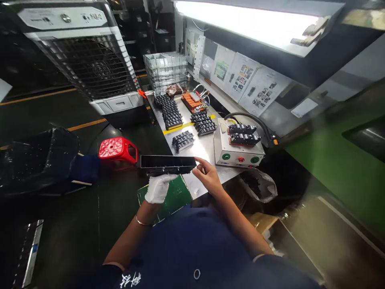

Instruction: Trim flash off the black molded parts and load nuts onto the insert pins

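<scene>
Two hands are at a long black part (167, 162) in the centre of the frame: the white-gloved left hand (157, 189) supports it from below, its fingers mostly hidden, while the bare right hand (208, 176) has thumb and index finger at its right end; whether they pinch it, I cannot tell. Behind the glove, one green board (177, 196) is partly covered by hand and part. One pale metal table (204, 148) runs toward the upper middle, crossed by yellow tape (172, 129). To the left, one red stool (116, 149) stands on the dark floor (120, 216). Three groups of black pieces (183, 140) lie on the table; two more sit on one white control box (237, 155), right of centre, with two green buttons and one red. Farther off come one orange fixture (191, 102), stacked clear trays (165, 70) and, upper left, one air cooler (118, 103). One bright lamp (246, 18), upper right, overhangs the posted sheets (242, 78).
</scene>
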Available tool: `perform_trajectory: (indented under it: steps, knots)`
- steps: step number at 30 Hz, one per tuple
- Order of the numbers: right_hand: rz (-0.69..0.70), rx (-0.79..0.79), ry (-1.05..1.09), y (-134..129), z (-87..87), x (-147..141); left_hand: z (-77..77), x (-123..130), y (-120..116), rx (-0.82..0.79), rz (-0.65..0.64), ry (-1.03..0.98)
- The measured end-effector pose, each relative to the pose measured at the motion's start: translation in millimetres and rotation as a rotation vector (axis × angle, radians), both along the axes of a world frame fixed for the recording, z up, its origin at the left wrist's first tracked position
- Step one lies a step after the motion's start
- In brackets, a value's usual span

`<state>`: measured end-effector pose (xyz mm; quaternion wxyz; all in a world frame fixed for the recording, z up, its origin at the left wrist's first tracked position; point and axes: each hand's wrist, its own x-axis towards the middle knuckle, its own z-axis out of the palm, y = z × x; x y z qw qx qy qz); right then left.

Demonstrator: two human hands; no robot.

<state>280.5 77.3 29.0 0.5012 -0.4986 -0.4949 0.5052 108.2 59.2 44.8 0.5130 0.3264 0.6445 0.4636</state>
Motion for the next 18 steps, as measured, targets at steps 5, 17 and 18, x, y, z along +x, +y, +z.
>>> perform_trajectory:
  steps: [5, 17, 18]
  knots:
    - [0.057, 0.072, -0.142, 3, 19.6, -1, 11.3, 3, 3, 0.157, 0.019, -0.607]
    - [-0.043, 0.164, -0.328, -3, 18.0, -72, 30.6, -25, 34, 0.52, 0.519, -0.682]
    - [-0.012, 0.166, -0.283, -6, 19.2, -78, 29.9, -30, 34, 0.564, 0.571, -0.637]
